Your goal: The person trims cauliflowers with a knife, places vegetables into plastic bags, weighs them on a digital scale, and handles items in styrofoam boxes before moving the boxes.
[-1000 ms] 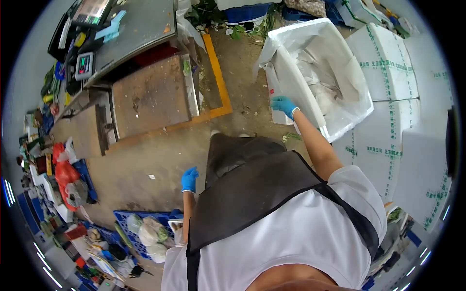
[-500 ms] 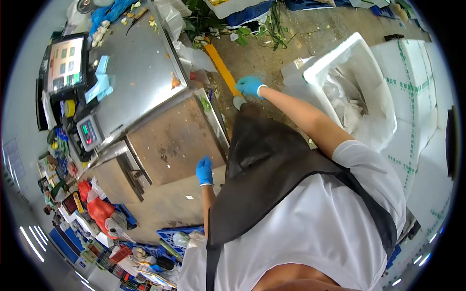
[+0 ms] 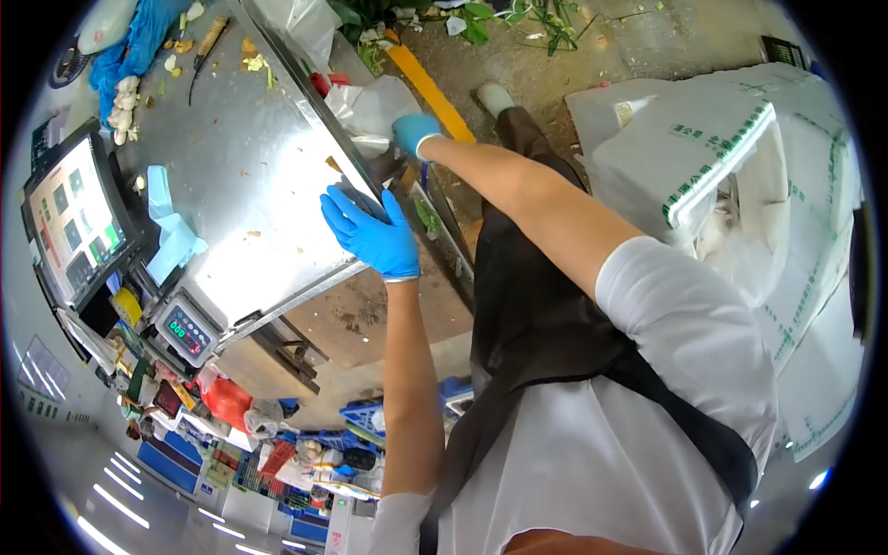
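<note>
Left hand: blue-gloved, back facing up, fingers spread, thumb apart.
Left forearm: bare, extended forward, nearly straight.
Right hand: blue-gloved, farther forward than the left; finger pose unclear.
Right arm: angled forward and leftward across the body.

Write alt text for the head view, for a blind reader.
A blue-gloved left hand spreads over a steel table; the gloved right hand is near translucent plastic by its edge. A lit monitor and digital readout stand alongside.
</note>
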`<state>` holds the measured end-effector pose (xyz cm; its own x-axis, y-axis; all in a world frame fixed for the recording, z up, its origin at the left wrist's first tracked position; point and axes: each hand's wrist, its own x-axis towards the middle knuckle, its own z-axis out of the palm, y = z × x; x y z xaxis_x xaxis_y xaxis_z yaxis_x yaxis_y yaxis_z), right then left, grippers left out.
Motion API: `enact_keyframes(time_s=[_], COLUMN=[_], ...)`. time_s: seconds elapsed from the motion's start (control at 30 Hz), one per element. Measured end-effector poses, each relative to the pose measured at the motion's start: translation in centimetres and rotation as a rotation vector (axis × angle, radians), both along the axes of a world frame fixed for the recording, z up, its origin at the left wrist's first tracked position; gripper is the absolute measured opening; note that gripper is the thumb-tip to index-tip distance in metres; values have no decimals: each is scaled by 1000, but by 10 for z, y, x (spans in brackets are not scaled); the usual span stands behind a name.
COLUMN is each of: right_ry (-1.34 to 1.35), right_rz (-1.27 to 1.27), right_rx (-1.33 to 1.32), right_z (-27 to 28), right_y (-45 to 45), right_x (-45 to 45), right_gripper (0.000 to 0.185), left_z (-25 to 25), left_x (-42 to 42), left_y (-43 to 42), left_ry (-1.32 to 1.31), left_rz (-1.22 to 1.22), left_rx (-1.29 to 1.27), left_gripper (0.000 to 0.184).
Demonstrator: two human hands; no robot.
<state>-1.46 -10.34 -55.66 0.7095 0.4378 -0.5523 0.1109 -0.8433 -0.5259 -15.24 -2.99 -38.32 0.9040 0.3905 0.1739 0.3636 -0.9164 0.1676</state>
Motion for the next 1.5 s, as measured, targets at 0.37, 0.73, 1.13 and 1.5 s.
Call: enact_keyframes(time_s=[0.37,0.73,1.13,1.5], right_ry=[128,22,461,-255], right_rz=[211,191,445,376], right_rx=[-114,515,657,606], right_z=[-10,171,324,344], right_y=[-229,-246,-258,-195], right_x=[36,47,107,145], right_gripper=[26,25,20,25], left_z=[16,58,-103,141], left_x=[16,116,215,229], left_y=[-3,-92,-98,-63], left_ry=[108,57,607,492], left_rz=[8,192,445,238], left_rx=[-85,-1105,-1579,-2151], left_gripper=[65,77,29,41])
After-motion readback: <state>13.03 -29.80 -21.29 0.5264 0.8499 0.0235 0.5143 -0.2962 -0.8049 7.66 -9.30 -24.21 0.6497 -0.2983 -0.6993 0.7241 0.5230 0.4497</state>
